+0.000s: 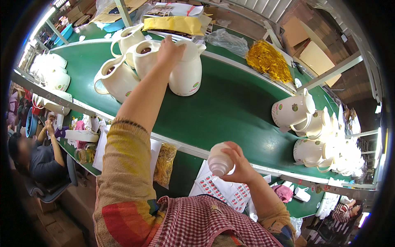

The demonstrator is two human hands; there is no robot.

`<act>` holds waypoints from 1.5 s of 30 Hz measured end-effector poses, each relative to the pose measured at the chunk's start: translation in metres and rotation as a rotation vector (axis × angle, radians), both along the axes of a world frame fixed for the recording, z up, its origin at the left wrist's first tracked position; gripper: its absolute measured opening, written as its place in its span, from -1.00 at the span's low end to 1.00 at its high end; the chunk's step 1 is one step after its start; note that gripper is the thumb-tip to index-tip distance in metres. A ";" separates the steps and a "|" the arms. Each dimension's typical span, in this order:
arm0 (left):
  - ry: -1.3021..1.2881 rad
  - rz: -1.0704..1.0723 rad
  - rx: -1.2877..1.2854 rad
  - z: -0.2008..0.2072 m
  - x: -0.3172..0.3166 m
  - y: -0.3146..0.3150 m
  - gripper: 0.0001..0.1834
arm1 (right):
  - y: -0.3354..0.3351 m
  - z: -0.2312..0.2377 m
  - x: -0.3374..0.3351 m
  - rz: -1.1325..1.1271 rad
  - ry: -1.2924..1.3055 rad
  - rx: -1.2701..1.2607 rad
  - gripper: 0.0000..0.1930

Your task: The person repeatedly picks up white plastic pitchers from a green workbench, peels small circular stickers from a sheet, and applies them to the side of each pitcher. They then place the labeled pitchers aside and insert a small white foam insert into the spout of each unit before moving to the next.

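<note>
My left hand reaches out over the green conveyor belt and rests on the top of a cream plastic jug that stands upright on the belt. Three more open cream jugs stand just left of it. Close to my body, my right hand holds a small cream ribbed cap, its open end turned toward me. My left sleeve is mustard knit with coloured stripes, above a red checked apron.
Several finished cream jugs with lids are bunched at the belt's right end. A sheet of red stickers lies on the near ledge, beside a bag of yellow bands. A gold heap sits beyond the belt. A seated person works at lower left.
</note>
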State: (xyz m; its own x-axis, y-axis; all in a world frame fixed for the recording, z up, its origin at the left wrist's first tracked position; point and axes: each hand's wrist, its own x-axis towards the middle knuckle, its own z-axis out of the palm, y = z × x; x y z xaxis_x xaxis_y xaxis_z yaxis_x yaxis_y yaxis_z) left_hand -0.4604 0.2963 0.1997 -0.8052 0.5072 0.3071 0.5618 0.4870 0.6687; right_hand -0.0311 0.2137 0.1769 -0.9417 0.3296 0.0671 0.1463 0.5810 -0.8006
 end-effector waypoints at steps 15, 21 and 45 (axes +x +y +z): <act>-0.957 -0.598 0.592 -0.015 0.092 -0.231 -0.16 | 0.026 0.048 -0.200 0.153 0.367 0.200 -0.17; 0.007 -0.062 0.561 0.010 -0.083 -0.220 -0.30 | 0.070 0.053 -0.351 -0.099 0.544 0.258 -0.53; -0.504 -0.425 0.058 -0.091 -0.032 -0.092 -0.43 | 0.164 0.048 -0.332 -0.133 -0.235 0.661 -0.05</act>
